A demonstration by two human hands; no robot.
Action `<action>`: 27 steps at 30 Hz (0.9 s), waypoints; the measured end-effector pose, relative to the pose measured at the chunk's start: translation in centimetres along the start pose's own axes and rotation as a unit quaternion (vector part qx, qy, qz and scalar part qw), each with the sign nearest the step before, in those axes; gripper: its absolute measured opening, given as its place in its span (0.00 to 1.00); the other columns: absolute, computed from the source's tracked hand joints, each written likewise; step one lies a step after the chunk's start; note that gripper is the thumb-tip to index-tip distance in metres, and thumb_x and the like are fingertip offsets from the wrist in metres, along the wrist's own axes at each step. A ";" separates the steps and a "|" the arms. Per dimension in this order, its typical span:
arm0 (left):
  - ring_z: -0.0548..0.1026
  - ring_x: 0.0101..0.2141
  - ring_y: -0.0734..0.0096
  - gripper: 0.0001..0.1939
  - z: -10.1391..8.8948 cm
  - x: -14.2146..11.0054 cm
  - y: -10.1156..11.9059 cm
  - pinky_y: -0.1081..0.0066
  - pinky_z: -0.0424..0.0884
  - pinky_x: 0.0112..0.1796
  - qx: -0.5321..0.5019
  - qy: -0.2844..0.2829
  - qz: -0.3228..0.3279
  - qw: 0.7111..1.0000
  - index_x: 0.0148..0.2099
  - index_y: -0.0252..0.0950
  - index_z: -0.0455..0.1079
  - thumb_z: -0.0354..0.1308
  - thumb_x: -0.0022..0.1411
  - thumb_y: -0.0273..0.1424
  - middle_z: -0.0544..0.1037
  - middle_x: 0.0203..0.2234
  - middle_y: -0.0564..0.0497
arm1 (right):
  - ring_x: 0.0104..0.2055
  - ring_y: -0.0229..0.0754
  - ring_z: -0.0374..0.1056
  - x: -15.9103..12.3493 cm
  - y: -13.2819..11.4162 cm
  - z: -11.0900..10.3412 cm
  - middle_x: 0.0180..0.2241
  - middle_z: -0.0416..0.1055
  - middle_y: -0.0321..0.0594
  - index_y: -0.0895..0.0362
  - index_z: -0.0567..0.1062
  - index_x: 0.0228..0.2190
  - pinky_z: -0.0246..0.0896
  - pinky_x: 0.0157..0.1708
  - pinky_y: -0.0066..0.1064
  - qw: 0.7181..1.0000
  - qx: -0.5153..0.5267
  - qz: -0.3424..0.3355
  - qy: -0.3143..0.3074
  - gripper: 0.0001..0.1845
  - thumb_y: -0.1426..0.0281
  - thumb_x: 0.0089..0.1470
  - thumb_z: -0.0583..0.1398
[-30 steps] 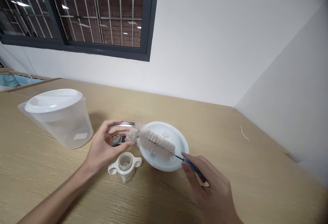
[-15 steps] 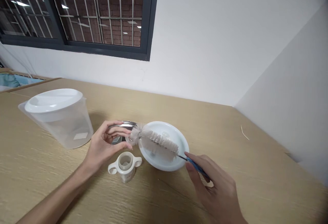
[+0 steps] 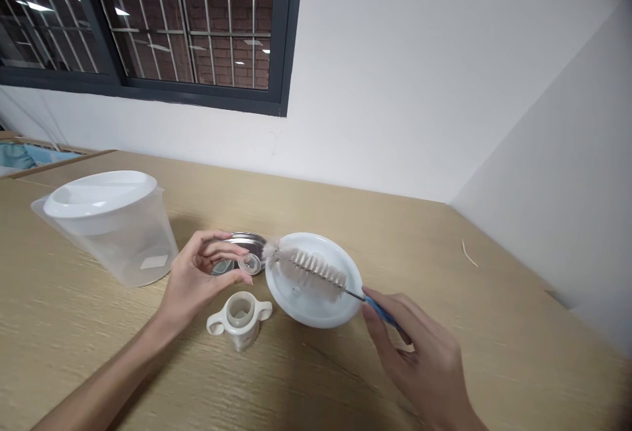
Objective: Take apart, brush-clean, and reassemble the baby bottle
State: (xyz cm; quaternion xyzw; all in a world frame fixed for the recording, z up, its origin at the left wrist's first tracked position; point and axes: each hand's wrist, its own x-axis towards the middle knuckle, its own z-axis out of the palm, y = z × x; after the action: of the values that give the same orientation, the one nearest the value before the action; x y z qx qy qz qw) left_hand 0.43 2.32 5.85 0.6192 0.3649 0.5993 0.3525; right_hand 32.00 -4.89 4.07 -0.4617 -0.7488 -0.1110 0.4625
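Observation:
In the head view my right hand [image 3: 412, 345] grips the blue handle of a bottle brush [image 3: 316, 273]. Its pale bristles point left, above a white bowl [image 3: 316, 318]. Between the thumb and fingers of my left hand [image 3: 202, 270] is a small clear round piece [image 3: 250, 264], like a soft plastic cap or teat. The brush tip lies just right of this piece, a small gap apart. Below my left hand stands a white two-handled cup [image 3: 241, 332]. Partly hidden behind my left fingers is a shiny round metal container [image 3: 254, 242].
A translucent pitcher [image 3: 133, 247] with a white lid stands at the left. Another clear item [image 3: 223, 267] shows partly behind my left hand. A thin pale strip [image 3: 469, 253] lies on the wooden table [image 3: 494, 326] at the right. Behind are a white wall and a barred window.
The brush has moved back to the right, so its tip no longer covers the clear piece. My right hand has shifted slightly right; my left hand stays nearly in place.

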 end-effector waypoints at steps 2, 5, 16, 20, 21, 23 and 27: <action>0.83 0.38 0.64 0.30 0.0 0.0 0.1 0.65 0.83 0.39 0.003 0.001 0.002 1.000 0.48 0.39 0.65 0.76 0.46 0.26 0.84 0.35 0.50 | 0.26 0.33 0.67 0.0 0.1 -0.2 0.33 0.75 0.39 0.57 0.77 0.44 0.60 0.23 0.25 1.000 -0.013 0.017 0.011 0.10 0.75 0.60 0.62; 0.83 0.39 0.63 0.29 0.0 0.0 0.1 0.64 0.82 0.40 0.012 0.005 0.001 1.000 0.48 0.39 0.65 0.76 0.47 0.27 0.84 0.36 0.49 | 0.21 0.32 0.61 0.0 -0.2 -0.2 0.29 0.73 0.36 0.56 0.78 0.44 0.58 0.20 0.25 0.999 0.008 0.047 0.018 0.09 0.74 0.61 0.62; 0.83 0.35 0.63 0.30 0.3 0.2 0.3 0.64 0.81 0.38 0.031 0.024 -0.016 0.999 0.46 0.39 0.65 0.77 0.45 0.30 0.84 0.34 0.50 | 0.23 0.33 0.66 0.1 -0.4 0.0 0.29 0.74 0.38 0.56 0.77 0.43 0.62 0.23 0.26 0.999 -0.024 0.015 0.032 0.08 0.74 0.61 0.62; 0.82 0.33 0.66 0.28 0.2 0.2 0.2 0.65 0.81 0.38 0.024 0.018 -0.018 0.999 0.47 0.40 0.66 0.76 0.47 0.30 0.83 0.35 0.51 | 0.23 0.33 0.66 0.2 -0.8 0.2 0.30 0.75 0.38 0.56 0.77 0.45 0.59 0.20 0.25 1.000 0.015 0.006 0.009 0.10 0.74 0.62 0.60; 0.82 0.32 0.66 0.28 0.2 0.2 0.1 0.65 0.81 0.37 0.023 0.018 -0.017 0.999 0.47 0.40 0.66 0.76 0.47 0.30 0.83 0.35 0.51 | 0.23 0.33 0.66 0.2 -0.8 0.3 0.31 0.75 0.38 0.56 0.77 0.45 0.60 0.21 0.25 1.000 0.014 -0.002 0.003 0.11 0.75 0.61 0.60; 0.82 0.33 0.65 0.28 0.3 0.2 0.2 0.65 0.81 0.37 0.028 0.023 -0.017 0.999 0.46 0.40 0.66 0.76 0.46 0.30 0.83 0.34 0.51 | 0.23 0.33 0.66 0.3 -0.6 0.4 0.32 0.76 0.38 0.56 0.77 0.45 0.60 0.21 0.25 1.000 -0.004 -0.012 0.008 0.11 0.75 0.61 0.61; 0.82 0.34 0.64 0.31 0.4 0.3 0.4 0.64 0.82 0.37 0.027 0.031 -0.026 0.999 0.45 0.38 0.66 0.78 0.41 0.31 0.83 0.31 0.51 | 0.23 0.31 0.65 0.3 -0.3 0.3 0.30 0.75 0.38 0.58 0.77 0.43 0.60 0.21 0.24 0.999 -0.017 0.017 0.024 0.08 0.74 0.61 0.61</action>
State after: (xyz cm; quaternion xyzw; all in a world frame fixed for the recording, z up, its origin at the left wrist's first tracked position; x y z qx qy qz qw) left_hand 0.81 2.40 6.29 0.5996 0.4078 0.5990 0.3396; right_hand 31.58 -4.75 4.22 -0.4793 -0.7277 -0.1269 0.4740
